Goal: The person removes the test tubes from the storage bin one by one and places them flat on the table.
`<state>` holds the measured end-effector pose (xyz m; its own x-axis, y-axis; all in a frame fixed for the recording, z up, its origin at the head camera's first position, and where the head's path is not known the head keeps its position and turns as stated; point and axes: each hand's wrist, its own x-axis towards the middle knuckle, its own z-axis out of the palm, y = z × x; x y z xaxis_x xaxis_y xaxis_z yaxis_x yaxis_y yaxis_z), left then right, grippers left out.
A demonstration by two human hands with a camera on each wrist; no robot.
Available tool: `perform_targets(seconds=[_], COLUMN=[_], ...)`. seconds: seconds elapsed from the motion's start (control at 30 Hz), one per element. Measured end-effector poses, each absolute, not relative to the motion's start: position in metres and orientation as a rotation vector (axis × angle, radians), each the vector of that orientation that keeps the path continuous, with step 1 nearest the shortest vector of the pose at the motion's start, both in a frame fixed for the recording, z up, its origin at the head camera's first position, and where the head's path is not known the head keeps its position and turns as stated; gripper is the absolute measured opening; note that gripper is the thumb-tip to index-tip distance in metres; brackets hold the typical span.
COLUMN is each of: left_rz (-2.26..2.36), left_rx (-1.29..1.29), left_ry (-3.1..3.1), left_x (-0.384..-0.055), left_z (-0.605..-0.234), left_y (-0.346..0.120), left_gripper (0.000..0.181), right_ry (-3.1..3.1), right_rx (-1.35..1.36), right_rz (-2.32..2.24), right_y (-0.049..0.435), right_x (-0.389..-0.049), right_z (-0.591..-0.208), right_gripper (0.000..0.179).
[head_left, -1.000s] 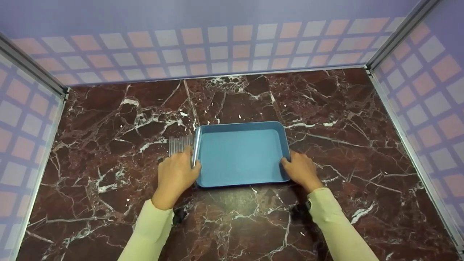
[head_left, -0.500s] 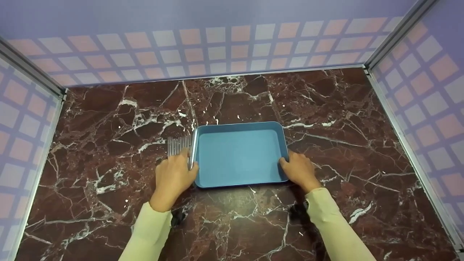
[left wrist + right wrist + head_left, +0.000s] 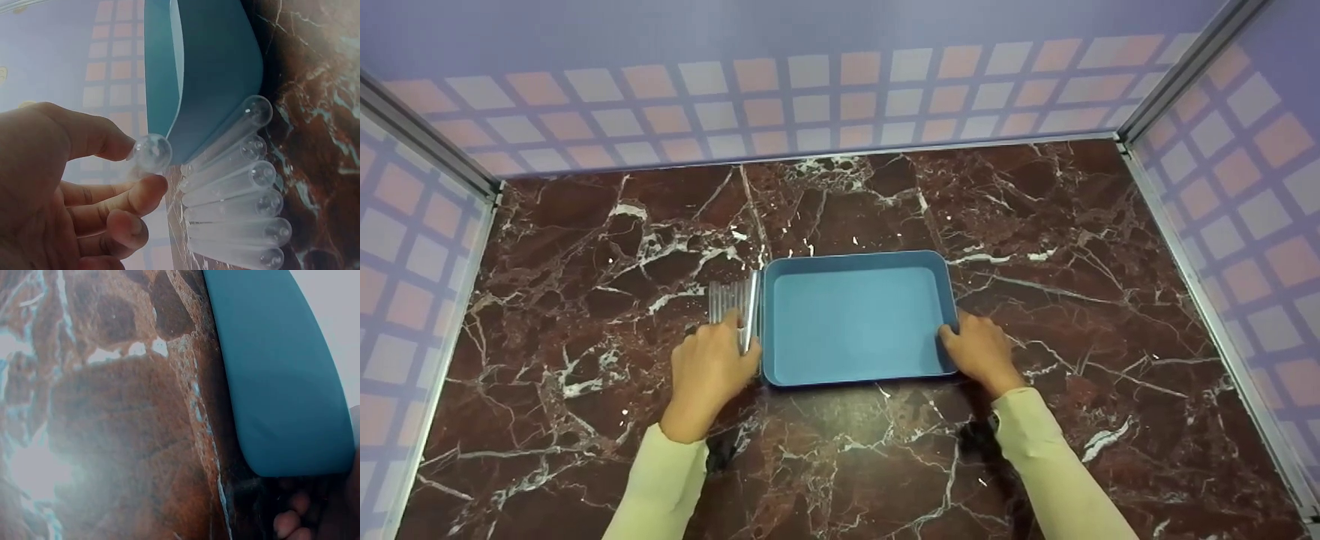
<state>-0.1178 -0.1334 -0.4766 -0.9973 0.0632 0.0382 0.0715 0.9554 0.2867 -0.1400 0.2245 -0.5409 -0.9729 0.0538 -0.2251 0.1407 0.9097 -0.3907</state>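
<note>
A clear test tube is pinched between the thumb and fingers of my left hand, just left of the blue tray. Its rounded end faces the camera in the left wrist view. Under and beside that hand, several more clear tubes lie side by side on the tabletop along the tray's left wall. My right hand grips the tray's right side, thumb over the rim. Only some blurred fingertips show below the tray in the right wrist view. The tray holds nothing that I can see.
A dark red marble tabletop with white veins lies beneath everything. Purple panels with pink and white squares stand at the back, the left and the right.
My left hand has moved a little left with the test tube, from the tray's left rim to a spot just outside it. The right hand and the tray stay in place.
</note>
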Motion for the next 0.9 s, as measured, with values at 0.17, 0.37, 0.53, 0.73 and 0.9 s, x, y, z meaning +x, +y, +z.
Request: perform_targets(seconds=[0.17,0.37,0.53,0.73,0.9], left_rz=[-0.457,-0.454,-0.466,-0.457,-0.452], left_rx=[-0.092,-0.065,-0.043,-0.033,-0.041], left_ry=[-3.092,-3.079,-3.070,-3.072,-3.072], left_x=[-0.116,-0.115,-0.114,-0.114,-0.114], left_z=[-0.478,-0.478,-0.479,-0.480,-0.479], left_y=[-0.136,-0.139,-0.141,-0.144,-0.146], left_gripper=[0.030,0.028,0.026,0.026,0.029], right_ry=[2.863,2.854,2.853,2.867,2.875], right_rx=[0.139,0.147,0.161,0.149,0.149], right_rz=[-0.609,-0.613,-0.614,-0.620,-0.621], right_y=[0.224,0.224,0.224,0.224,0.224], right_x=[-0.140,-0.140,-0.139,-0.139,-0.139], right_z=[-0.541,-0.540,-0.540,-0.541,-0.541], right_gripper=[0.040,0.040,0.039,0.038,0.037])
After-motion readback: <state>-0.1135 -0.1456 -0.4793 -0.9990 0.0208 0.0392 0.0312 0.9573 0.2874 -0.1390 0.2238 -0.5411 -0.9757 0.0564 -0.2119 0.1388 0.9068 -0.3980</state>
